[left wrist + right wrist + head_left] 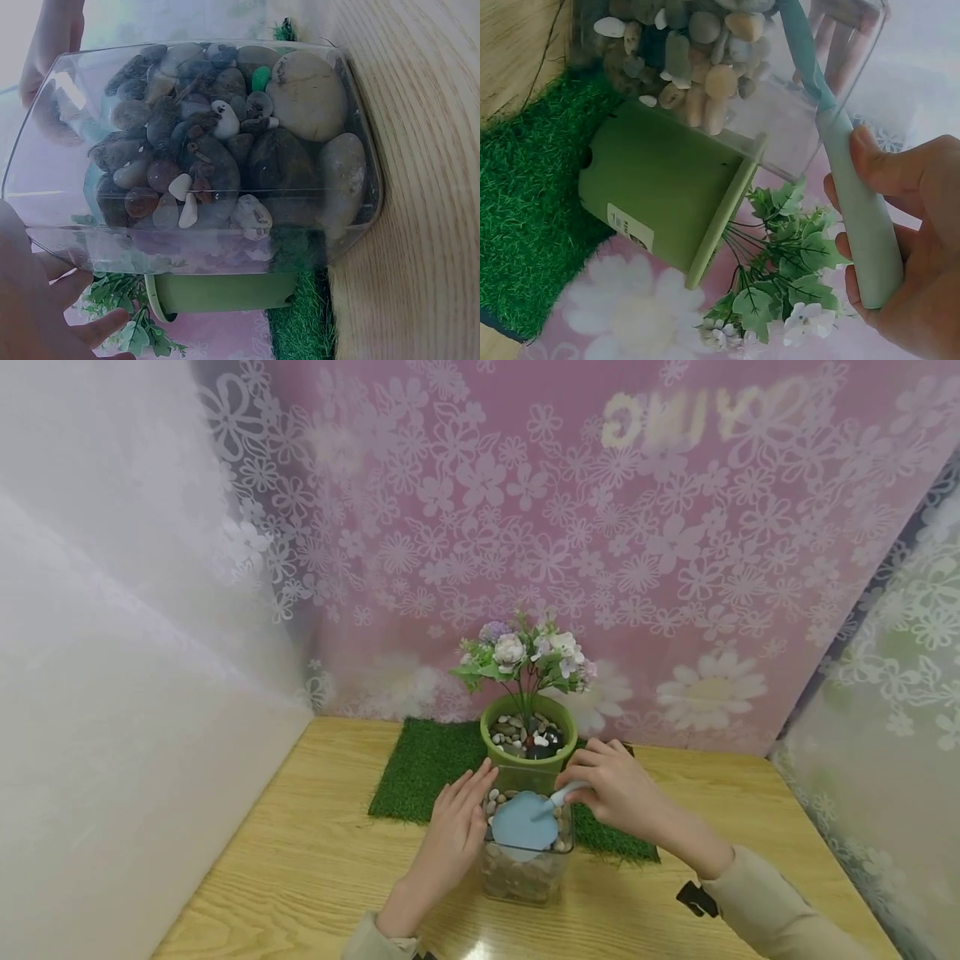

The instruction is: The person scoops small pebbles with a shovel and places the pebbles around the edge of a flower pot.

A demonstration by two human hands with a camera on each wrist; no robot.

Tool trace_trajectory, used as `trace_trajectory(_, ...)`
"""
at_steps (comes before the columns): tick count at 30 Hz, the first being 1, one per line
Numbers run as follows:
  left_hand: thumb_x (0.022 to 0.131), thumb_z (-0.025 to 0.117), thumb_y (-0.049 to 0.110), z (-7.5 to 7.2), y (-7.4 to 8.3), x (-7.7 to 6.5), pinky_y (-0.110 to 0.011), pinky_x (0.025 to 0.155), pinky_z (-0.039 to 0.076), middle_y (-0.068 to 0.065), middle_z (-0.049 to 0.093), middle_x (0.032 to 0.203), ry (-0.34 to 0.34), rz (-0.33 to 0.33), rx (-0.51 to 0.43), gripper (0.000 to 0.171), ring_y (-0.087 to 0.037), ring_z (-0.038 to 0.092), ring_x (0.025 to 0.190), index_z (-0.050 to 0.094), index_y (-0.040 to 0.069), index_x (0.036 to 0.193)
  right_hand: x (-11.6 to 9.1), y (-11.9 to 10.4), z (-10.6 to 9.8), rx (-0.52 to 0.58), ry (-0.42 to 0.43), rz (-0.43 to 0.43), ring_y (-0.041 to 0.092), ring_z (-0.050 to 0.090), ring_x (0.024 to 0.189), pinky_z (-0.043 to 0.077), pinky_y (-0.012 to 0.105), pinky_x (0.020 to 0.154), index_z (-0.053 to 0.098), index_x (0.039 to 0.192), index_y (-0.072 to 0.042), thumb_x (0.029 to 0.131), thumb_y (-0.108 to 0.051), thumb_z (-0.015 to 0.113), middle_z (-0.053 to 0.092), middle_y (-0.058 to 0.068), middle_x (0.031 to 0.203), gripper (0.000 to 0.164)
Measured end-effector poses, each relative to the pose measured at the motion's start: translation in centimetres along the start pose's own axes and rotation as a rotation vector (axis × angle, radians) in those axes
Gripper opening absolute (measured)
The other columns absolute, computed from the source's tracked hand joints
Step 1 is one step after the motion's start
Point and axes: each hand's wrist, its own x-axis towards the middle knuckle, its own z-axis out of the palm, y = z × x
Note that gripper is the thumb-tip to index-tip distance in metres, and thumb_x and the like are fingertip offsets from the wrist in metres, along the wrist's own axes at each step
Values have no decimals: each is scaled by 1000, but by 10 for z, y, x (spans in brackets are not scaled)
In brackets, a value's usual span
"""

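Observation:
A clear square container (360, 277) holds stones (292, 165) of several sizes and colours. My right hand (618, 785) grips the pale handle of a light blue trowel (866, 225); its broad blade (525, 822) lies over the stones inside the container. My left hand (453, 827) is at the container's left side, fingers extended along its upper wall. In the left wrist view, the fingers (71, 289) lie right at the clear rim. Just behind the container stands a green flowerpot (491, 747) with pebbles and artificial flowers (525, 652).
A mat of artificial grass (427, 768) lies beneath the pot on the wooden table (300, 843). Pink flower-patterned cloth (465, 543) hangs at the back, with a pale sheet (150, 693) on the left and another patterned sheet (885, 735) on the right.

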Motion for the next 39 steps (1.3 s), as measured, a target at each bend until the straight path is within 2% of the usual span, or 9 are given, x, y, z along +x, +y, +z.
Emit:
trace_trajectory(2,106,43,10,0,1,0,-71,113,25,-2,34,164,2,-1,0,52,-37,37,146,38,16,158,-2,1,2,7,11,-3,11,44,78,26,29,72,78,91,-19,74,-19,85,67,-8,87,18)
trace_trajectory(9,105,44,8,1,0,0,-72,112,26,-3,36,163,23,11,3,52,-39,39,144,40,14,157,-1,1,7,27,95,-112,17,55,89,38,35,74,77,96,-20,75,-18,85,67,-5,96,23)
trace_trajectory(13,105,44,8,1,-1,0,-72,112,26,-2,35,163,22,14,5,53,-38,38,145,40,15,157,1,0,8,49,54,-45,15,54,86,39,34,73,78,94,-20,74,-18,86,68,-6,92,21)
trace_trajectory(20,104,45,7,4,-4,0,-71,111,27,-2,35,163,23,26,27,53,-39,39,144,41,13,157,1,-2,7,94,-96,108,11,50,80,43,36,73,80,95,-20,80,-18,83,70,-8,89,15)
trace_trajectory(23,104,46,7,4,-5,0,-72,111,27,-2,35,163,28,29,28,53,-39,39,144,41,13,157,1,-3,9,70,-75,95,12,52,82,44,37,72,80,95,-21,80,-18,84,69,-8,89,16)
trace_trajectory(29,105,44,8,3,-5,-1,-72,111,26,-2,34,164,19,16,22,53,-39,39,144,39,14,157,-3,-10,10,-23,56,-29,15,54,83,39,34,70,78,92,-20,76,-18,86,67,-6,89,18)
trace_trajectory(32,106,43,9,2,-3,-1,-72,111,26,-2,34,164,20,9,18,52,-39,38,144,39,15,157,-5,-13,6,-1,30,32,12,49,78,34,30,69,79,92,-21,76,-19,86,68,-8,87,17)
trace_trajectory(35,106,42,11,1,-2,0,-72,112,25,-2,34,164,13,8,9,51,-40,38,144,39,14,157,-5,-13,2,32,-22,122,10,45,76,34,30,68,80,92,-22,77,-19,86,69,-9,86,15)
trace_trajectory(39,109,38,16,1,0,0,-72,112,25,-2,35,164,10,12,13,48,-41,39,144,40,13,157,-4,-12,3,18,-44,104,12,52,81,41,35,71,80,94,-22,80,-19,84,69,-9,89,15)
